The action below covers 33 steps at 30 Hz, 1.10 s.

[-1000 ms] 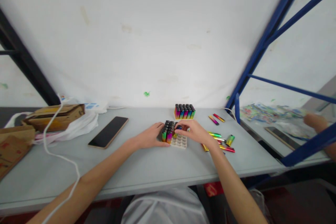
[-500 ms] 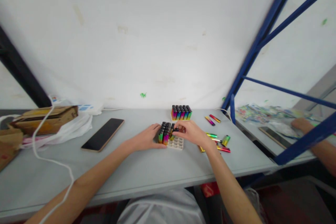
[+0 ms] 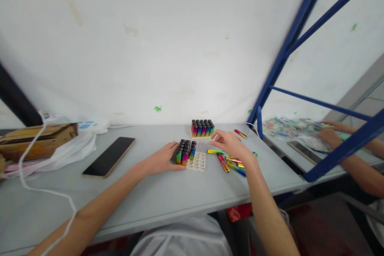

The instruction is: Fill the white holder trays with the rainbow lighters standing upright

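Observation:
A white tray (image 3: pixel 197 162) with round holes holds several rainbow-metallic lighters (image 3: pixel 185 154) with black tops, standing upright on its left part. My left hand (image 3: pixel 164 159) holds the left side of this tray, thumb along the front and fingers behind. My right hand (image 3: pixel 230 144) is off to the right with fingers bent and apart, and nothing shows between them. Beneath and beside it lie loose metallic lighters (image 3: pixel 223 163) in red, gold, green and blue; the hand and wrist hide some of them.
A second tray of upright lighters (image 3: pixel 203 128) stands near the wall. A red lighter (image 3: pixel 240 133) lies at the back right. At left are a smartphone (image 3: pixel 109 157), a cardboard box (image 3: pixel 45 140) and a white cable (image 3: pixel 48 190). Beyond the blue frame (image 3: pixel 277 64), another person's hands (image 3: pixel 331 134) are working.
My right hand has left the tray, where it was pinching a lighter, and moved right over the loose ones. Some loose lighters lie differently. My left hand stays on the tray.

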Motion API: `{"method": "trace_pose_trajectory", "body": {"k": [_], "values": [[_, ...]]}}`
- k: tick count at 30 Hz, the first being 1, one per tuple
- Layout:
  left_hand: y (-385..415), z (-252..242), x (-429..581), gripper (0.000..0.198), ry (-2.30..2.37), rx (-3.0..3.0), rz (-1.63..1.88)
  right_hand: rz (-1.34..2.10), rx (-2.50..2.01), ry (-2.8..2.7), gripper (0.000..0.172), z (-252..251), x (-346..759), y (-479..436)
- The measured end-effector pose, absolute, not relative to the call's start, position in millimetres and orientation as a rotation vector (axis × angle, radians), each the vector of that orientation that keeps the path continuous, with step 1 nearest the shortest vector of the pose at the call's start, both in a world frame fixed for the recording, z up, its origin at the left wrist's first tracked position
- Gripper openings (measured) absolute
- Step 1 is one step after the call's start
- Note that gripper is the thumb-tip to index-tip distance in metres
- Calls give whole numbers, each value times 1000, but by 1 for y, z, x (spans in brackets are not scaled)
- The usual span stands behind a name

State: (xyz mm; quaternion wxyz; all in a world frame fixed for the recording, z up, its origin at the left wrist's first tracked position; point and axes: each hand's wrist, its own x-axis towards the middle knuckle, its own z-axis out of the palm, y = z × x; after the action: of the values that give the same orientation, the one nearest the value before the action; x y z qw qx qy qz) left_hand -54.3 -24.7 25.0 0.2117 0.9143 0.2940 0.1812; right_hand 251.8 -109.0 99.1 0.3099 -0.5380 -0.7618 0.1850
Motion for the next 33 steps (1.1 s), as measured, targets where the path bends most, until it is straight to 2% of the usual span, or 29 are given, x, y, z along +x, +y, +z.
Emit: {"method": "trace_pose_trajectory", "body": {"k": [4, 9, 14, 19, 24, 30, 33], "values": [[-23, 24, -55, 88, 833, 2537, 526, 330, -1733, -2026, 10, 102, 309, -112], [-25, 26, -55, 88, 859, 2532, 504, 433, -2039, -1990, 21, 88, 352, -110], [-27, 29, -55, 89, 869, 2523, 488, 644, -2069, -1957, 11, 67, 365, -100], [-26, 27, -55, 87, 843, 2547, 490, 486, -2066, -1963, 13, 53, 361, -88], [-24, 24, -56, 87, 833, 2562, 526, 346, -1808, -1929, 17, 59, 346, -85], [-24, 24, -55, 88, 838, 2545, 511, 549, -1351, -1584, 45, 79, 303, -87], [-24, 24, -56, 89, 838, 2527, 514, 668, -1147, -1311, 49, 81, 274, -85]]}}
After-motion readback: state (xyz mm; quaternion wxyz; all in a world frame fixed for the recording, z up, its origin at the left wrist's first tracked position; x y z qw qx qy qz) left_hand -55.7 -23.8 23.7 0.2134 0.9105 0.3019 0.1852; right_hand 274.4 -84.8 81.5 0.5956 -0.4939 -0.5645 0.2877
